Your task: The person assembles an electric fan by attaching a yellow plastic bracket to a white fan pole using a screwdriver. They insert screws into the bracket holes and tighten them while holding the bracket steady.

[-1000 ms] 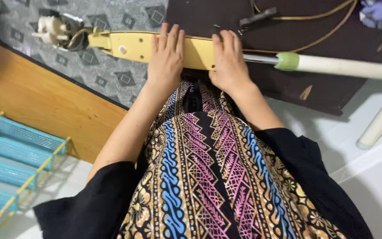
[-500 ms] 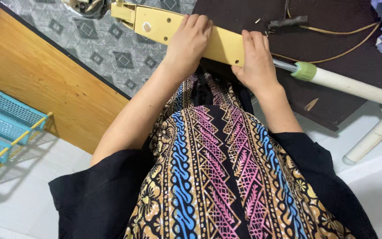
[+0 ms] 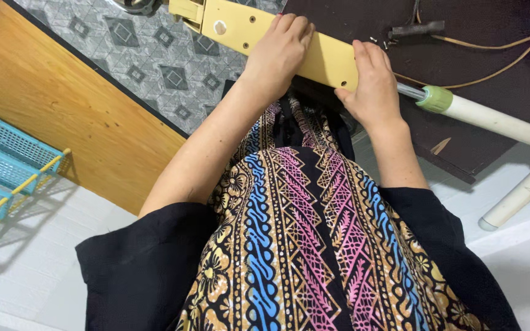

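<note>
A long yellow plastic housing (image 3: 332, 58) lies across the floor in front of me, tilted down to the right. My left hand (image 3: 277, 55) rests flat on its middle, fingers together. My right hand (image 3: 372, 86) presses on its right end, fingers curled over the far edge. A metal rod leaves that end into a green collar (image 3: 435, 98) and a cream tube (image 3: 498, 121). My patterned skirt (image 3: 302, 227) fills the foreground.
A dark brown board (image 3: 480, 61) under the housing carries small screws (image 3: 383, 42), a dark tool (image 3: 415, 28) and a tan cord (image 3: 486, 43). A grey patterned mat (image 3: 148, 67), a wooden panel (image 3: 62, 116), a blue rack (image 3: 4, 175) and a second cream tube (image 3: 519, 196) lie around.
The view has shifted, so the housing and both hands sit further right and the motor part at its left end has left the frame. Both hands keep their places on the housing.
</note>
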